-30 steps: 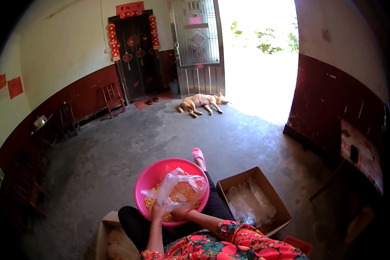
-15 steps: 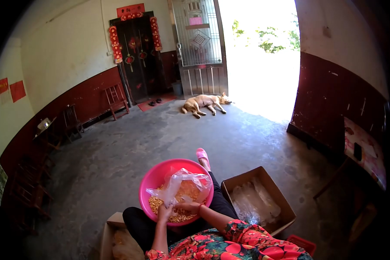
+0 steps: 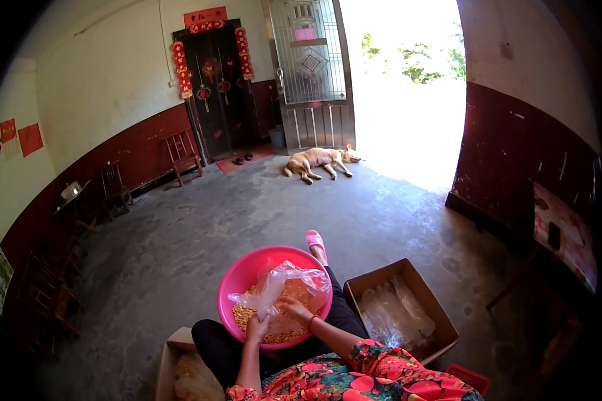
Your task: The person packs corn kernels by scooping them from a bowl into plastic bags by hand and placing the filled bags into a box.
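A wide pink basin (image 3: 229, 281) rests between my legs, with small yellow grains (image 3: 245, 314) that look like corn kernels in it. Over the grains lies a clear plastic bag (image 3: 284, 275), crumpled and partly spread out. My left hand (image 3: 257, 329) pinches the bag's near end at the basin's front rim. Just above and to the right, my right hand (image 3: 297, 310), with a red band at its wrist, has its bent fingers on the bag; the fingertips are partly hidden by the film.
An open cardboard box (image 3: 441, 321) of clear plastic bags (image 3: 396, 311) stands at my right. Another carton (image 3: 174, 347) is at my left. A tan dog (image 3: 321, 160) lies near the open door (image 3: 312, 73). Wooden chairs (image 3: 182, 157) line the left wall; a table (image 3: 562, 234) stands right.
My right hand has moved up and slightly left along the bag, away from the near rim. My left hand stays at the bag's near end. The view has shifted slightly.
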A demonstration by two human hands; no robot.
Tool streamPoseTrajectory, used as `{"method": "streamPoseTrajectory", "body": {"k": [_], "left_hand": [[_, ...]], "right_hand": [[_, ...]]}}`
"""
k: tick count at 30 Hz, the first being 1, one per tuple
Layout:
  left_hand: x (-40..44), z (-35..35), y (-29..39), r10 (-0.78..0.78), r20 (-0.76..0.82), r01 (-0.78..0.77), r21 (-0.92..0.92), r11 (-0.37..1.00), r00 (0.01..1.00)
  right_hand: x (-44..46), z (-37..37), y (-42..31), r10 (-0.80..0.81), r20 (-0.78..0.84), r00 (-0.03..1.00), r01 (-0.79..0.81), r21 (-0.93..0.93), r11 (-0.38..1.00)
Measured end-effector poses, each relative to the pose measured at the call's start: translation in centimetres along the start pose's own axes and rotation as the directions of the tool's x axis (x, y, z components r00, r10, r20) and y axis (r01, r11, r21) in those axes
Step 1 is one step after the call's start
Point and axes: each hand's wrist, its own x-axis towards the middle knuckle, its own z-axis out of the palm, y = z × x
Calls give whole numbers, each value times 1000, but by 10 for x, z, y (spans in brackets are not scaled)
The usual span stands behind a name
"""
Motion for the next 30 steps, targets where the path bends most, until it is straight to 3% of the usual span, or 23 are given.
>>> {"method": "streamPoseTrajectory", "body": {"k": [1,2,3,7,9,10,11,12,14,16,18,20,23,24,26,30], "left_hand": [[0,1,0,26,-11,-26,-29,999,1000],[-3,1,9,26,-12,-26,-29,999,1000],[-7,-1,25,-28,12,29,-70,997,1000],[-5,-2,21,-185,65,191,-100,976,981],[-4,-2,15,-147,48,149,-54,987,988],[-3,-2,12,-106,30,106,-5,994,994],[-4,-2,16,-106,28,106,-4,994,994],[-6,-2,22,-110,11,110,-16,994,994],[-5,-2,16,-114,-4,114,-26,993,993],[1,0,-6,-6,-9,6,-25,1000,1000],[-2,-1,5,-64,11,65,-52,997,998],[-4,-1,14,-123,29,125,-79,989,992],[-6,-2,16,-104,31,106,-92,990,994],[-4,-3,13,-95,25,96,-56,994,995],[-4,-3,10,-88,18,88,-20,996,996],[-4,-4,20,-115,40,117,-34,993,993]], "right_hand": [[-3,3,3,-107,85,991,133,-399,907],[-8,8,2,-169,205,964,266,-715,646],[-12,13,6,-296,159,942,308,-762,570],[-8,7,-4,-217,173,961,274,-706,653],[-19,5,-21,43,64,997,-2,-537,844],[-21,6,-27,43,65,997,-1,-537,843],[-23,7,-32,237,259,936,-56,-557,829],[-27,9,-36,414,430,802,-101,-585,804],[-31,17,-35,433,471,768,-31,-649,760],[-28,18,-17,249,596,763,447,-766,462],[-25,18,-8,263,565,782,413,-786,461],[-25,18,-3,198,525,828,479,-845,240],[-25,21,4,216,517,828,503,-856,119],[-24,21,3,216,518,828,504,-855,119],[-22,21,0,337,619,710,566,-785,251],[-23,22,-5,368,654,661,568,-757,324]]}}
